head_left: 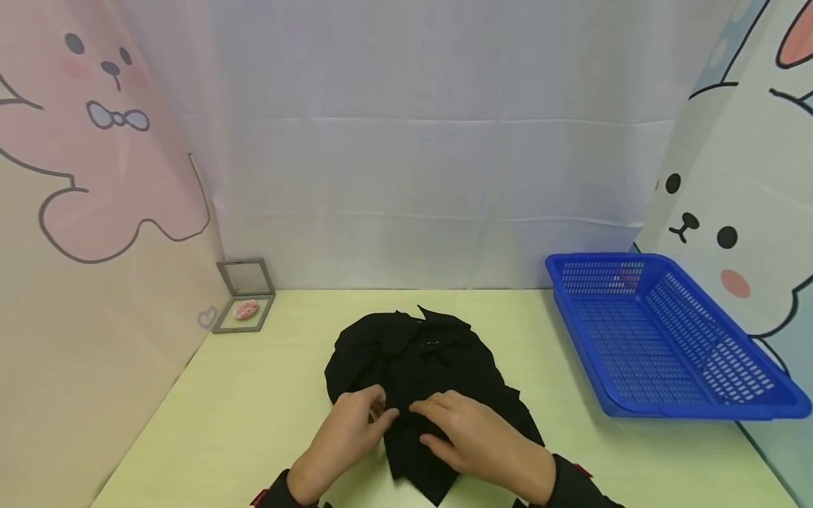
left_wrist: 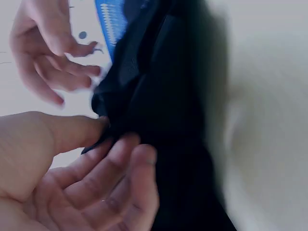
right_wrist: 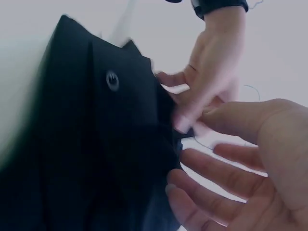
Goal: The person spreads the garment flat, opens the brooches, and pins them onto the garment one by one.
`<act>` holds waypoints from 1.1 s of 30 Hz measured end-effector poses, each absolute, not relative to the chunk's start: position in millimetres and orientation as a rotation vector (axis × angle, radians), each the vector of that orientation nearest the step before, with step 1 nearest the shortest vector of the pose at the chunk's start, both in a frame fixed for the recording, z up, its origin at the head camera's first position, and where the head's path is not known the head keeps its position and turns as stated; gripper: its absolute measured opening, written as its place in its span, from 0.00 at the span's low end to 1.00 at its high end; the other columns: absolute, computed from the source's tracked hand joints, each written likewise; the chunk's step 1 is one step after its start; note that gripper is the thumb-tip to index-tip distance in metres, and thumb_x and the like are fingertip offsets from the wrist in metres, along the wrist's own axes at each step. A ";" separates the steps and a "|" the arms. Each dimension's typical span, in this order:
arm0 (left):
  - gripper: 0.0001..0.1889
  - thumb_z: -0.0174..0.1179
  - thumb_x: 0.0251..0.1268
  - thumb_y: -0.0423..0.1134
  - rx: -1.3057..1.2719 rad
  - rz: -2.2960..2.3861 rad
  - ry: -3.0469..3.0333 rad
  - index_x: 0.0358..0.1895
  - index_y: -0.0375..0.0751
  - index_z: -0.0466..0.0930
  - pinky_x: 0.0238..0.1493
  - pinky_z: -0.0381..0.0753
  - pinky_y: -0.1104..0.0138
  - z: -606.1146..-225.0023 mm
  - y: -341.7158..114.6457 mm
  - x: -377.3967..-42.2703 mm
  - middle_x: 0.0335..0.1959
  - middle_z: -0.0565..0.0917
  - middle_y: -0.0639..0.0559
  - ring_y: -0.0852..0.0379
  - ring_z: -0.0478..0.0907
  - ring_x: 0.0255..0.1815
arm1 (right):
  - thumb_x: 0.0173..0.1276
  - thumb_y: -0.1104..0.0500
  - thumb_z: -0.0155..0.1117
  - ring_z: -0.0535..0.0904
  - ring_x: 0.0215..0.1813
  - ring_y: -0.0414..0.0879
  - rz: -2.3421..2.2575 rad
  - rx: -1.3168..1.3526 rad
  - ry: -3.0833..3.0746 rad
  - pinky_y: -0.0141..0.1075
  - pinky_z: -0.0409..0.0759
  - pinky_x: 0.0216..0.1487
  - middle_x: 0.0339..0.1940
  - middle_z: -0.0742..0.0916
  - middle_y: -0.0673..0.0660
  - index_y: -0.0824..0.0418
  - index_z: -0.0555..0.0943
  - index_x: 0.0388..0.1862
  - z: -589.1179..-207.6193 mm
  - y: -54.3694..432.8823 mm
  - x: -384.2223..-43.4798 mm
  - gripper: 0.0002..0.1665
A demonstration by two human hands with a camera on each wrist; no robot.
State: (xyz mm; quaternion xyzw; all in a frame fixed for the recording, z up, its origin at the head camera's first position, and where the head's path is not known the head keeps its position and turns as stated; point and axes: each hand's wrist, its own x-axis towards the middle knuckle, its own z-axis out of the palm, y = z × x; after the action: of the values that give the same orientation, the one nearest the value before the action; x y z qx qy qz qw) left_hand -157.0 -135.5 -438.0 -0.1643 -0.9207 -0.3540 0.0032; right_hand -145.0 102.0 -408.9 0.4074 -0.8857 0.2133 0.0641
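A crumpled black garment [head_left: 438,367] lies on the table in front of me. A round button [right_wrist: 112,81] shows on its folded edge in the right wrist view, and a small pale label is near its top in the head view. My left hand [head_left: 346,430] pinches a fold of the cloth between thumb and fingers, plainest in the left wrist view. Close beside it, my right hand [head_left: 470,437] has its fingers spread and loosely bent over the garment, with no cloth gripped between them. Much of the garment is hidden in its own folds.
A blue plastic basket [head_left: 682,409] with mesh walls stands at the right. At the back left, an open grey-framed case [head_left: 220,329] holds a small pink item [head_left: 246,309]. Printed curtains [head_left: 406,169] hang behind and at both sides of the pale table [head_left: 209,423].
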 end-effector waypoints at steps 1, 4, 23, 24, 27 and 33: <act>0.09 0.69 0.69 0.39 -0.542 -1.162 -2.858 0.30 0.48 0.80 0.24 0.76 0.73 -435.6 -133.8 -157.7 0.24 0.83 0.60 0.70 0.75 0.22 | 0.72 0.52 0.71 0.84 0.51 0.41 0.674 1.223 -2.722 0.31 0.84 0.47 0.52 0.87 0.50 0.58 0.79 0.66 -408.5 101.4 -145.2 0.27; 0.07 0.67 0.70 0.39 -0.602 -1.292 -2.775 0.32 0.49 0.82 0.27 0.79 0.73 -429.5 -127.7 -158.0 0.27 0.85 0.60 0.71 0.79 0.25 | 0.74 0.46 0.68 0.84 0.53 0.42 0.787 1.176 -2.822 0.32 0.84 0.49 0.56 0.87 0.51 0.59 0.70 0.76 -407.6 98.9 -146.5 0.37; 0.25 0.62 0.75 0.50 -0.768 -1.270 -2.968 0.67 0.39 0.74 0.58 0.84 0.58 -430.6 -111.6 -158.0 0.65 0.80 0.46 0.52 0.81 0.63 | 0.73 0.69 0.65 0.79 0.31 0.32 1.262 0.901 -2.538 0.28 0.81 0.31 0.40 0.86 0.53 0.59 0.87 0.56 -401.3 112.9 -174.3 0.16; 0.28 0.63 0.74 0.51 -0.765 -1.208 -3.022 0.69 0.38 0.73 0.61 0.83 0.55 -433.7 -111.5 -158.6 0.68 0.78 0.45 0.50 0.79 0.66 | 0.74 0.70 0.63 0.80 0.30 0.33 1.279 0.872 -2.530 0.28 0.82 0.31 0.38 0.85 0.53 0.59 0.87 0.56 -399.4 115.6 -175.8 0.16; 0.31 0.67 0.71 0.52 -0.750 -1.026 -3.129 0.69 0.37 0.73 0.65 0.79 0.48 -441.0 -113.0 -157.6 0.72 0.74 0.40 0.42 0.74 0.71 | 0.76 0.71 0.59 0.83 0.31 0.36 1.329 0.766 -2.536 0.30 0.85 0.35 0.37 0.83 0.54 0.58 0.89 0.55 -393.1 123.3 -181.3 0.17; 0.29 0.70 0.66 0.49 -0.620 -0.898 -3.156 0.66 0.41 0.76 0.62 0.77 0.39 -441.7 -118.9 -155.5 0.71 0.72 0.35 0.33 0.73 0.69 | 0.79 0.70 0.52 0.87 0.32 0.44 1.549 0.414 -2.622 0.37 0.88 0.37 0.47 0.83 0.64 0.61 0.79 0.56 -385.7 143.9 -192.8 0.14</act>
State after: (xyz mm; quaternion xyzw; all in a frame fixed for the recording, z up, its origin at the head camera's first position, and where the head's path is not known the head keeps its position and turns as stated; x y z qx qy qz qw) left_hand -155.5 -118.9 -441.7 -0.1846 -0.9405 -0.2677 -0.0985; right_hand -192.8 143.9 -385.7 0.1345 -0.8526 0.5037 0.0342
